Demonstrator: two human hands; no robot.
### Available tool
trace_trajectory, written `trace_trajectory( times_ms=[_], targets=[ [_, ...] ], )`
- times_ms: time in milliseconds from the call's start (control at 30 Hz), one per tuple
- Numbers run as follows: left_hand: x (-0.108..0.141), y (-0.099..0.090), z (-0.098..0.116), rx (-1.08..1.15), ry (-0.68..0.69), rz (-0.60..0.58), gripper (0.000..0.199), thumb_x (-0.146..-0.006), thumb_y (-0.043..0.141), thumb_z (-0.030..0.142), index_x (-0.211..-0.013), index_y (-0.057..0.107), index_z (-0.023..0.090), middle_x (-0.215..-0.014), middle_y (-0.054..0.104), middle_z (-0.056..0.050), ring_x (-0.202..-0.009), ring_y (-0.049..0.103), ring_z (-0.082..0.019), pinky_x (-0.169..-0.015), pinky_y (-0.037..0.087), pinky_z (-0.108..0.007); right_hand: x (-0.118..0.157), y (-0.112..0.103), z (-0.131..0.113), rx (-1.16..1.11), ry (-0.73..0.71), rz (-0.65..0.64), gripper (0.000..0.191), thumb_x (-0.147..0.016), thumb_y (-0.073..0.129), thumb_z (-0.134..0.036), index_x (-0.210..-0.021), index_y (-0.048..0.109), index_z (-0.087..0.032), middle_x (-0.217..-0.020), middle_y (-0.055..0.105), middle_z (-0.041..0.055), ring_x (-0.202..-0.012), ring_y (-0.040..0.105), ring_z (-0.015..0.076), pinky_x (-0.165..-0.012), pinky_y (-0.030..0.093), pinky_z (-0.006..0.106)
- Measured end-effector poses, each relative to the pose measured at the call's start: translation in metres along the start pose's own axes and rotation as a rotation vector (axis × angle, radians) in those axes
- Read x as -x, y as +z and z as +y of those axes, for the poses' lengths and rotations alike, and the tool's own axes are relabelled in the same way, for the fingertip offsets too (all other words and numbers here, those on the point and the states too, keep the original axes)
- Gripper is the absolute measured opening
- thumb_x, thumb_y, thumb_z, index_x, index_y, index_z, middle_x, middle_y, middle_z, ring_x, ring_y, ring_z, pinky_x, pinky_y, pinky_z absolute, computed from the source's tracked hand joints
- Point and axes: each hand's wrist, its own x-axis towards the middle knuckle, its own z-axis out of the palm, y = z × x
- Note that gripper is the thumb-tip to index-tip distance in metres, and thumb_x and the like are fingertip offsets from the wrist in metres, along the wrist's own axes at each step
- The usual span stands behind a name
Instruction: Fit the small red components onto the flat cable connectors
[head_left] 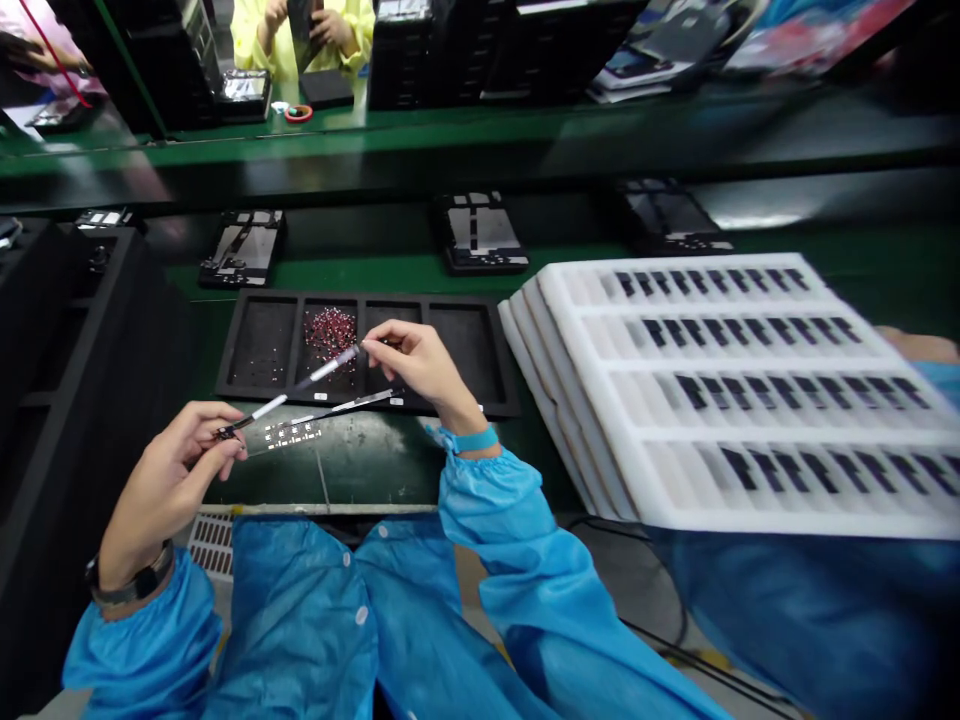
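Note:
My left hand (180, 465) is closed in a pinch on the dark end of a thin black-and-white strip (330, 368), perhaps a flex cable. The strip slants up to my right hand (409, 360), whose fingertips are pinched at its other end. A second narrow dark-and-white strip (349, 405) lies just below it; whether a hand holds it I cannot tell. Beside my left fingertips is a clear sheet (292, 435) with rows of small pale parts. Behind the hands sits a black compartment tray (259, 340) with a heap of tiny red parts (330, 332).
White foam trays (637, 400) with rows of black parts are stacked at right, a person's arm (919, 345) beyond them. Black trays (67, 350) stand at left. Phone-like units (484, 232) line the green bench (405, 465). A person in yellow (300, 40) works opposite.

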Motion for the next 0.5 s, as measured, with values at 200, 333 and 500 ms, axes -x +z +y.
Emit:
trace_trajectory(
  times_ms=[200,333,500],
  targets=[
    [-0.047,0.02,0.01,0.008,0.093,-0.236,0.017,-0.091,0.075,0.033,-0.083,0.073,0.018,-0.089,0.079,-0.008,-0.078,0.073,-0.021,-0.072,0.056,-0.029,0.001,-0.023,0.0,0.081,0.04,0.165,0.037,-0.08,0.084,-0.052,-0.088,0.077,-0.016,-0.064,0.063,-0.0001,-0.052,0.048,0.0107,-0.049,0.034,0.025],
    [-0.094,0.042,-0.006,0.068,0.148,-0.375,0.017,-0.085,0.08,0.033,-0.082,0.078,0.016,-0.09,0.078,-0.008,-0.079,0.071,-0.021,-0.071,0.054,-0.029,0.007,-0.025,-0.01,0.177,0.078,-0.159,0.036,-0.083,0.082,-0.052,-0.087,0.078,-0.016,-0.066,0.066,0.0018,-0.056,0.053,0.0129,-0.053,0.039,0.027],
    [-0.131,0.066,-0.021,0.172,0.177,-0.548,0.023,-0.085,0.08,0.036,-0.098,0.083,0.016,-0.09,0.077,-0.008,-0.081,0.069,-0.02,-0.076,0.054,-0.03,0.012,-0.034,-0.02,0.201,0.084,-0.26,0.035,-0.086,0.08,-0.05,-0.085,0.077,-0.015,-0.075,0.071,0.0045,-0.063,0.059,0.0148,-0.06,0.046,0.028]
  ],
)
